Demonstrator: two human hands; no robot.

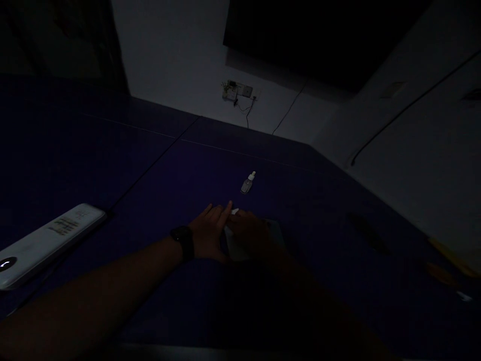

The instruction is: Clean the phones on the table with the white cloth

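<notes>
In the dim head view, my left hand [210, 231], with a dark watch [183, 239] on its wrist, lies with fingers stretched out at the left edge of a pale flat rectangular object [277, 233]. My right hand [250, 231] rests over this object with its fingers curled. A small white piece [234, 211] shows at the right hand's fingertips, close by the left index finger; its kind is unclear. Just beyond both hands, a small clear dropper bottle [247, 186] with a white top lies on the blue surface [180, 175].
A long white device [52, 240] lies at the left, with a dark cable [154, 163] running toward the wall. Wall sockets [236, 91] and a big dark screen [319, 40] are at the back. Dim items, one of them yellow [453, 256], lie at the right.
</notes>
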